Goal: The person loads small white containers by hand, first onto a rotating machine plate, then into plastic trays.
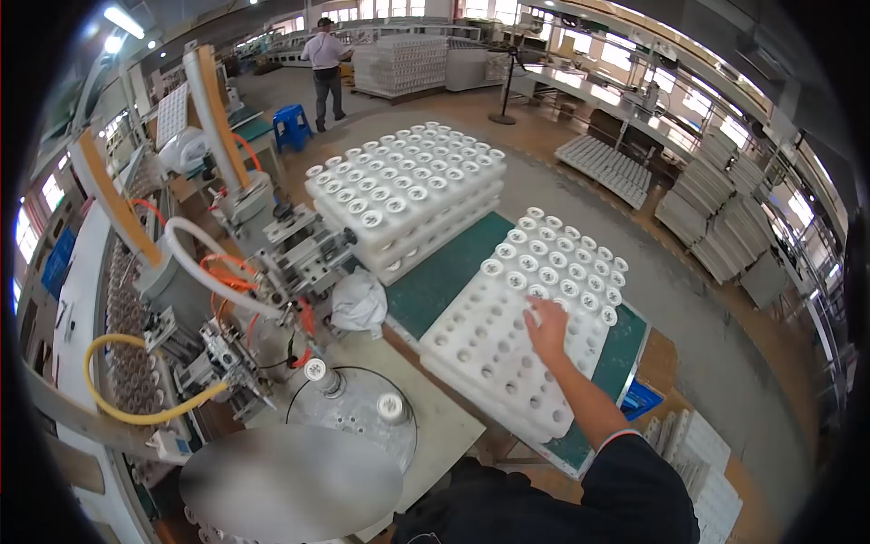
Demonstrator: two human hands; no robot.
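Observation:
My right hand point(546, 328) reaches over a white foam tray point(489, 322), its fingers at a round white part point(537, 292) in the front row of parts. The far half of this tray holds several rows of white parts; the near half shows bare holes. Whether the fingers grip the part is hard to tell. My left hand does not show; a blurred grey oval covers the lower left. Two white parts stand on the round clear plate of the machine, one at the back point(315, 370) and one at the right point(391, 407).
Stacked foam trays full of parts point(408, 195) stand at the back of the green table point(444, 281). Left of them is a machine point(227, 363) with hoses and a white cloth point(360, 302). A person point(325, 63) is near a blue stool point(291, 127) at the back.

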